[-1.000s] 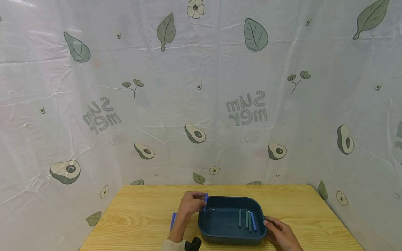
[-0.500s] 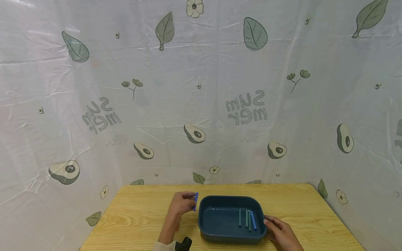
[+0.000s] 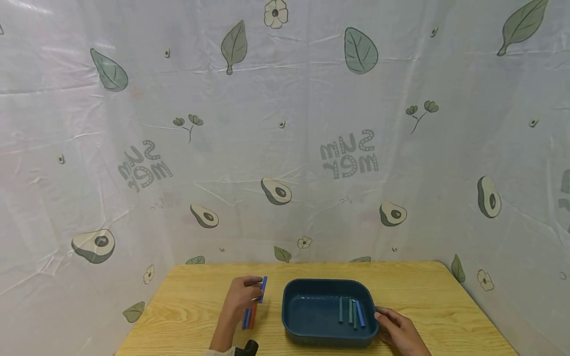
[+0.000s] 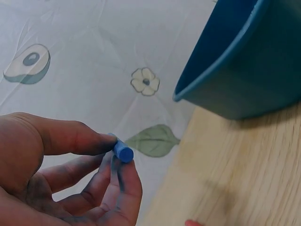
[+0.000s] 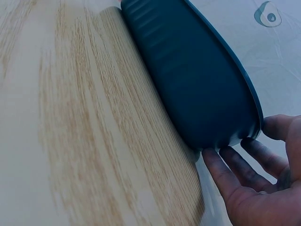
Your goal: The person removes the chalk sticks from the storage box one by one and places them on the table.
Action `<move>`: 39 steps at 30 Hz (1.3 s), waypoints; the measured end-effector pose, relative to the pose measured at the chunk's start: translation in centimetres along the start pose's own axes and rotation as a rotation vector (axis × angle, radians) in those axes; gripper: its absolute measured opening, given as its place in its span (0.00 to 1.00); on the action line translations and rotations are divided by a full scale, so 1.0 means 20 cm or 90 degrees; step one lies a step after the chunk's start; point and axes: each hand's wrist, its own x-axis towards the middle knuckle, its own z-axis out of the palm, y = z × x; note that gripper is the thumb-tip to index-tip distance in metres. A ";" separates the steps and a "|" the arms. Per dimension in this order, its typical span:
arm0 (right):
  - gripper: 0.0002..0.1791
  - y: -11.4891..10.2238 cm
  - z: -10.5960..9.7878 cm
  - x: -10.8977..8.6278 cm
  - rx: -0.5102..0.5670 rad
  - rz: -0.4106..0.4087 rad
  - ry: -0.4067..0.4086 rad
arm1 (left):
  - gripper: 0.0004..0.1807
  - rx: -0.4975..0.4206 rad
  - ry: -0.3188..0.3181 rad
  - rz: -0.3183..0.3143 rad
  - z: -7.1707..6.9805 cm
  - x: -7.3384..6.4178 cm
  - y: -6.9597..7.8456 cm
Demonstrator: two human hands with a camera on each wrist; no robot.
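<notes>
My left hand point(image 3: 240, 296) pinches a stick of blue chalk point(image 4: 124, 154) between thumb and fingertips, above the table to the left of the bin. Dark, bluish stains mark its fingers. The dark blue bin point(image 3: 327, 340) is a rounded rectangle; inside, toward its right end, lie several green chalk sticks point(image 3: 341, 310) and one blue stick point(image 3: 360, 314). At the bin's right end my right hand point(image 3: 398, 330) holds it, thumb at the rim and fingertips against the outer wall. Beside the left wrist, a red stick point(image 3: 253, 316) and a blue stick point(image 3: 246, 319) lie partly covered.
The wooden table point(image 3: 445, 296) extends to both sides of the bin. Behind it hangs a pale curtain point(image 3: 285, 148) printed with avocados, leaves and flowers. In the left wrist view a red tip point(image 4: 193, 222) shows at the bottom edge.
My left hand has moved left, from the bin's left rim to over the table, still pinching the blue chalk. The red stick has come into sight. The right hand and bin stay put.
</notes>
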 end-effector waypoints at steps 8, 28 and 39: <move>0.30 0.00 0.00 0.00 0.010 0.006 0.007 | 0.24 0.009 0.015 -0.018 -0.07 -0.01 -0.04; 0.30 -0.02 0.00 -0.02 0.002 0.003 -0.001 | 0.26 0.002 0.045 -0.058 -0.18 -0.02 -0.20; 0.29 -0.02 0.01 -0.02 -0.003 -0.002 0.001 | 0.26 0.053 0.062 -0.066 -0.21 -0.02 -0.27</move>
